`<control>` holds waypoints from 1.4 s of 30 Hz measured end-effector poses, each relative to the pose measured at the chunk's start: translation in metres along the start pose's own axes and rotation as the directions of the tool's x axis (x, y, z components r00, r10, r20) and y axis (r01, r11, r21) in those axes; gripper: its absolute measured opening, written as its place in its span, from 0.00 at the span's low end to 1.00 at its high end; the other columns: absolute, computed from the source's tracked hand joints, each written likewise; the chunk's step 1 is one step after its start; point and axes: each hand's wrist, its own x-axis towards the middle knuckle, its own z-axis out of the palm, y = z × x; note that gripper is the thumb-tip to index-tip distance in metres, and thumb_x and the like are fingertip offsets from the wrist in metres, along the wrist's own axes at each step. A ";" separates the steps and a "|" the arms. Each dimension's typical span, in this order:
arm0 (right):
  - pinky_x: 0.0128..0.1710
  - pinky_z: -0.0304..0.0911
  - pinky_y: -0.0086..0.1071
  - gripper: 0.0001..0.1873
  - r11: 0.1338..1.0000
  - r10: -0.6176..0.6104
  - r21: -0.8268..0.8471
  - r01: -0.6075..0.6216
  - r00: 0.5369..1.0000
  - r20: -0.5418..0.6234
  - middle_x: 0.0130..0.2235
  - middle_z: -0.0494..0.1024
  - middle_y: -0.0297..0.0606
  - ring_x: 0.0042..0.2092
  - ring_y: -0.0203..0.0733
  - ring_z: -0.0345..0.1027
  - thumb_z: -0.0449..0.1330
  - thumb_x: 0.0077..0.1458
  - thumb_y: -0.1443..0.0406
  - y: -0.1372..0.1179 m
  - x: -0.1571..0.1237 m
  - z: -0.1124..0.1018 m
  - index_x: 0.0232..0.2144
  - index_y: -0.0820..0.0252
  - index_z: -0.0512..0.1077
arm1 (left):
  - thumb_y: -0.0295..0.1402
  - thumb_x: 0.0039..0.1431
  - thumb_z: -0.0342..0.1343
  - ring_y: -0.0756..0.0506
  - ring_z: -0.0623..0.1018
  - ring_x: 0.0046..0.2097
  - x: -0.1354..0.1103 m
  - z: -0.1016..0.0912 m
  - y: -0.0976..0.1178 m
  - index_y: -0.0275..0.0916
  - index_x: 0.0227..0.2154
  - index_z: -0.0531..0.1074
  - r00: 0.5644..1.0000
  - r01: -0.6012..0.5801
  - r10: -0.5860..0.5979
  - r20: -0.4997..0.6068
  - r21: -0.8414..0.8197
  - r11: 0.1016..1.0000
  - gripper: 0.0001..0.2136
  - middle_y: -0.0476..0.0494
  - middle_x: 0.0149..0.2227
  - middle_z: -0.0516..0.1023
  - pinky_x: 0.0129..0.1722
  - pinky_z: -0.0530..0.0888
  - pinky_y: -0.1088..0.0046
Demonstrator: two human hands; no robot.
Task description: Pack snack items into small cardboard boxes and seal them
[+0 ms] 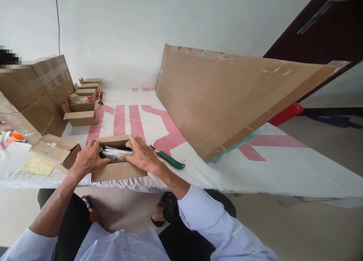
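Note:
An open small cardboard box (119, 172) sits near the table's front edge, with white packets (115, 155) standing inside it. My left hand (89, 157) grips its left end, the thumb reaching over the wall to the inside. At the opposite end my right hand (143, 155) holds the box the same way, fingers on the far corner. To the right of that hand lies a green-handled knife (171, 160), and a small white round piece (183, 159) is beside its handle.
A closed carton (53, 147) and a yellow dotted card (36, 165) lie on the left. Behind them stand a wall of stacked cartons (48, 90) and several open boxes (82, 117). A large cardboard sheet (227, 98) leans at the right. Orange-handled scissors (17, 137) lie far left.

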 end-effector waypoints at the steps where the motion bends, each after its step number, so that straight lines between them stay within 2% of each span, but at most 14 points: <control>1: 0.63 0.68 0.47 0.47 1.000 0.006 0.002 -0.006 1.000 -0.006 0.69 0.71 0.51 0.67 0.59 0.69 0.67 0.58 0.61 -0.001 0.000 0.001 0.76 0.54 0.57 | 0.49 0.59 0.68 0.23 0.77 0.65 0.003 0.001 0.009 0.40 0.61 0.71 0.999 0.025 -0.026 0.019 0.075 0.997 0.31 0.28 0.67 0.72 0.58 0.77 0.47; 4: 0.65 0.67 0.48 0.43 0.995 0.033 0.096 -0.029 0.999 -0.039 0.70 0.71 0.50 0.68 0.59 0.69 0.63 0.59 0.60 0.004 -0.001 0.001 0.75 0.54 0.60 | 0.40 0.57 0.69 0.24 0.80 0.61 0.013 0.004 0.029 0.37 0.57 0.72 0.994 0.066 -0.084 0.067 0.242 0.968 0.27 0.25 0.62 0.74 0.54 0.79 0.51; 7: 0.69 0.66 0.49 0.39 0.963 0.056 0.267 -0.035 0.996 -0.072 0.73 0.71 0.51 0.70 0.58 0.69 0.57 0.63 0.62 0.019 -0.001 -0.004 0.75 0.57 0.62 | 0.31 0.55 0.65 0.25 0.81 0.58 0.019 0.002 0.031 0.36 0.55 0.73 0.994 0.059 -0.081 0.069 0.274 0.960 0.24 0.25 0.59 0.76 0.52 0.78 0.53; 9: 0.69 0.66 0.49 0.37 0.931 0.067 0.365 -0.020 0.991 -0.117 0.72 0.73 0.51 0.69 0.57 0.70 0.53 0.64 0.63 0.034 0.000 -0.007 0.73 0.59 0.65 | 0.32 0.55 0.62 0.27 0.82 0.55 0.018 -0.004 0.021 0.37 0.52 0.74 0.996 0.021 -0.034 0.079 0.164 0.986 0.21 0.28 0.55 0.79 0.52 0.78 0.54; 12: 0.66 0.69 0.49 0.35 0.908 0.072 0.419 0.024 0.975 -0.211 0.66 0.78 0.52 0.65 0.56 0.74 0.52 0.63 0.63 0.061 0.000 -0.006 0.71 0.61 0.69 | 0.36 0.58 0.57 0.31 0.82 0.53 0.013 -0.015 -0.009 0.40 0.54 0.77 0.996 -0.036 0.051 0.073 -0.194 0.980 0.21 0.36 0.52 0.83 0.54 0.78 0.56; 16: 0.63 0.72 0.53 0.36 0.954 -0.009 0.278 0.112 0.938 -0.347 0.65 0.78 0.56 0.61 0.57 0.76 0.55 0.63 0.62 0.087 -0.006 0.007 0.72 0.62 0.67 | 0.41 0.60 0.52 0.31 0.79 0.63 0.003 -0.013 -0.053 0.42 0.70 0.71 0.999 -0.024 -0.003 -0.049 -0.544 0.838 0.34 0.38 0.63 0.82 0.61 0.77 0.58; 18: 0.68 0.68 0.56 0.31 0.974 -0.115 0.127 0.185 0.897 -0.426 0.68 0.74 0.56 0.67 0.60 0.70 0.56 0.65 0.63 0.092 -0.009 0.015 0.68 0.61 0.71 | 0.39 0.60 0.52 0.31 0.78 0.66 -0.003 -0.005 -0.064 0.41 0.74 0.66 0.992 -0.026 -0.040 -0.122 -0.497 0.867 0.37 0.36 0.65 0.80 0.63 0.77 0.55; 21: 0.71 0.64 0.60 0.22 0.962 -0.260 -0.049 0.268 0.850 -0.458 0.67 0.76 0.53 0.71 0.61 0.65 0.55 0.68 0.65 0.091 -0.011 0.019 0.58 0.58 0.80 | 0.34 0.59 0.53 0.27 0.69 0.74 -0.012 0.010 -0.066 0.40 0.69 0.72 0.958 -0.085 0.027 -0.286 -0.192 0.978 0.33 0.33 0.71 0.74 0.69 0.72 0.45; 24: 0.70 0.66 0.58 0.18 0.937 -0.348 -0.130 0.324 0.849 -0.397 0.58 0.83 0.49 0.67 0.59 0.69 0.53 0.69 0.69 0.085 -0.010 0.011 0.49 0.56 0.83 | 0.29 0.62 0.51 0.28 0.66 0.76 -0.018 0.018 -0.059 0.43 0.60 0.80 0.942 -0.137 0.143 -0.305 0.040 0.990 0.25 0.36 0.71 0.75 0.71 0.69 0.41; 27: 0.66 0.68 0.53 0.18 0.918 -0.396 -0.172 0.359 0.865 -0.308 0.49 0.86 0.47 0.57 0.54 0.76 0.53 0.69 0.72 0.072 -0.008 -0.002 0.43 0.56 0.83 | 0.30 0.68 0.48 0.33 0.80 0.65 -0.019 0.020 -0.054 0.45 0.56 0.81 0.944 -0.183 0.182 -0.275 0.022 0.983 0.21 0.38 0.65 0.81 0.67 0.75 0.50; 31: 0.56 0.71 0.42 0.15 0.899 -0.420 -0.202 0.389 0.896 -0.144 0.48 0.85 0.47 0.54 0.51 0.77 0.54 0.72 0.70 0.043 -0.005 -0.017 0.42 0.57 0.82 | 0.41 0.70 0.54 0.31 0.80 0.65 -0.017 0.024 -0.048 0.41 0.56 0.80 0.932 -0.170 0.155 -0.329 -0.016 0.985 0.19 0.34 0.64 0.81 0.66 0.76 0.50; 34: 0.50 0.69 0.38 0.09 0.892 -0.358 -0.259 0.369 0.929 0.091 0.51 0.84 0.48 0.53 0.51 0.78 0.60 0.70 0.67 0.017 0.002 -0.024 0.44 0.58 0.82 | 0.43 0.67 0.60 0.30 0.78 0.68 -0.016 0.032 -0.043 0.38 0.62 0.76 0.934 -0.169 0.147 -0.325 -0.040 0.985 0.25 0.31 0.67 0.78 0.69 0.75 0.49; 37: 0.48 0.68 0.38 0.08 0.871 -0.239 -0.355 0.340 0.924 0.299 0.52 0.84 0.50 0.53 0.54 0.79 0.64 0.68 0.66 -0.005 0.015 -0.026 0.47 0.61 0.82 | 0.43 0.66 0.62 0.30 0.77 0.68 -0.016 0.042 -0.040 0.39 0.65 0.73 0.936 -0.147 0.118 -0.332 -0.063 0.987 0.27 0.30 0.69 0.75 0.69 0.75 0.49; 42: 0.46 0.66 0.40 0.10 0.845 -0.042 -0.457 0.278 0.886 0.461 0.52 0.85 0.57 0.54 0.61 0.80 0.68 0.64 0.65 -0.026 0.036 -0.024 0.46 0.64 0.84 | 0.45 0.66 0.63 0.30 0.74 0.71 -0.017 0.052 -0.046 0.40 0.67 0.71 0.923 -0.167 0.120 -0.366 -0.098 0.981 0.30 0.30 0.70 0.73 0.71 0.72 0.49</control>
